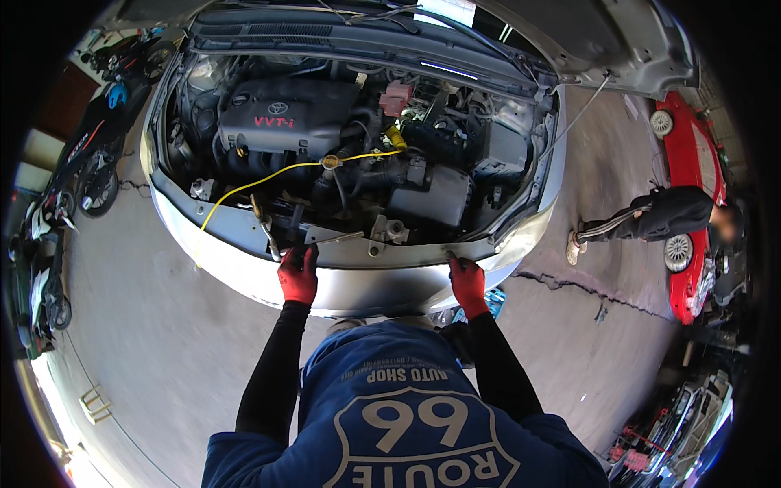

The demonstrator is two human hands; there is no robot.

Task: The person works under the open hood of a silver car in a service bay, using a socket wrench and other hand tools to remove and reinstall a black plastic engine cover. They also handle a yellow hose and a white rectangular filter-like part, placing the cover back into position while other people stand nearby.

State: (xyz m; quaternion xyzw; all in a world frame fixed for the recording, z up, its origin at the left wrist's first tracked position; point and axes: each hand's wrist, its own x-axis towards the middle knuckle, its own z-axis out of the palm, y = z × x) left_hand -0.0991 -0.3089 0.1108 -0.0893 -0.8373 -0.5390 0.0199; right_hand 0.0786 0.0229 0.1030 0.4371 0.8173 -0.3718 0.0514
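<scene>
A car's engine bay lies in front of me under the raised hood. My left hand [298, 276], in a red glove with black fingers, is closed at the front edge of the grey radiator cover panel [423, 254]. My right hand [467, 286], gloved alike, pinches the same edge farther right. Their undersides are hidden. Beside my left fingers, a ratchet wrench [338, 238] lies across the panel. A pair of pliers [265, 228] leans just beyond that hand. From a yellow lamp-like piece [396, 137], a yellow cord [277, 172] runs across the bay and over the bumper.
The engine cover [285, 118] and black air filter box [431, 197] fill the bay. A prop rod [579, 114] supports the hood [618, 41] at right. Another person [651, 218] stands by a red car [690, 244]. Motorcycles [98, 183] line the left. A blue tool case [493, 304] sits below the bumper.
</scene>
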